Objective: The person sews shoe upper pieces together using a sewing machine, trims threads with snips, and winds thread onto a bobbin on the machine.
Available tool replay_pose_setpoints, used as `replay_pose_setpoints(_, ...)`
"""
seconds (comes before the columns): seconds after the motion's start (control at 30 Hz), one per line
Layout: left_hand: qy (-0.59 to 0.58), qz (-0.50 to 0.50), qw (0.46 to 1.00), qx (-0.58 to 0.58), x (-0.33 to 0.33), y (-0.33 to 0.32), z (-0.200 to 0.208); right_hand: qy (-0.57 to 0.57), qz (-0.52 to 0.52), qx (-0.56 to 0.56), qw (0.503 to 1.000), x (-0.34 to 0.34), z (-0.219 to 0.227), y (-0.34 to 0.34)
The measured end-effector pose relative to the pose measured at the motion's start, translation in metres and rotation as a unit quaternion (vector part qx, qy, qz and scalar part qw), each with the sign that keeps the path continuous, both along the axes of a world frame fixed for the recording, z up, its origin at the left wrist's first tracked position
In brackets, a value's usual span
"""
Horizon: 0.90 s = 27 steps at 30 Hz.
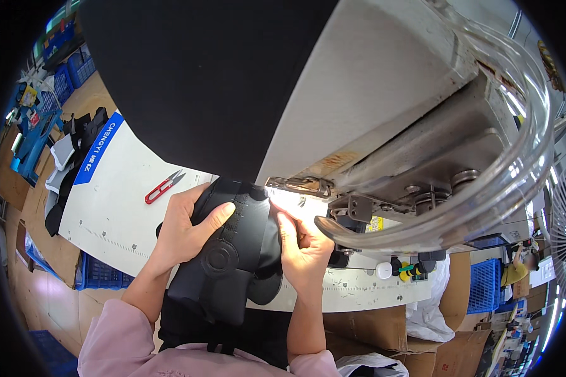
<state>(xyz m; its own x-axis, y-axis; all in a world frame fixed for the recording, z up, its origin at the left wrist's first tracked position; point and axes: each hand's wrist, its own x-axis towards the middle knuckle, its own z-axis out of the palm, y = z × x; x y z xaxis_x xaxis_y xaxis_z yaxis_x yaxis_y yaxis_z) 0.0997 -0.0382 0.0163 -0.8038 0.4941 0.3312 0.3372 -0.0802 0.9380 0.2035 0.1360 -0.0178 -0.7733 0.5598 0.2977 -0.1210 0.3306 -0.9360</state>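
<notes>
A black, leather-like padded piece [229, 270] with a round embossed disc and a row of stitch holes lies in front of me, partly over the white work table [129, 188]. My left hand [192, 229] grips its left side, thumb on top and the other fingers hidden beneath. At its right edge, my right hand [305, 248] is closed with the thumb against the piece, close to the lit foot of a sewing machine [302, 187]. Glare washes out the right fingertips and the needle area. Red thread snips [163, 186] lie left of my left hand.
A clear curved tube or guard [446, 229] arcs around the machine head at right. A large black panel [201, 75] covers the upper middle. Blue crates [484, 286], cardboard boxes [371, 327] and white plastic bags [431, 308] stand beyond the table; another person [516, 273] is far right.
</notes>
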Motion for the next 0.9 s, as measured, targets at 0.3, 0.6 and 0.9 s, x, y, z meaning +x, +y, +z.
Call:
replay_pose_setpoints(0.3, 0.026, 0.007, 0.998, -0.053, -0.006, -0.002, -0.007, 0.015, -0.008, -0.039, 0.999, 0.004, -0.001, -0.004)
replay_pose_setpoints(0.6, 0.308, -0.300, 0.871, -0.239, 0.027, -0.040, 0.029, 0.056, 0.113, -0.159, 0.979, 0.018, 0.003, 0.010)
replay_pose_setpoints(0.9, 0.386, -0.270, 0.859, -0.199, 0.030, -0.052, 0.027, 0.008, 0.008, 0.143, 0.990, 0.024, 0.023, 0.000)
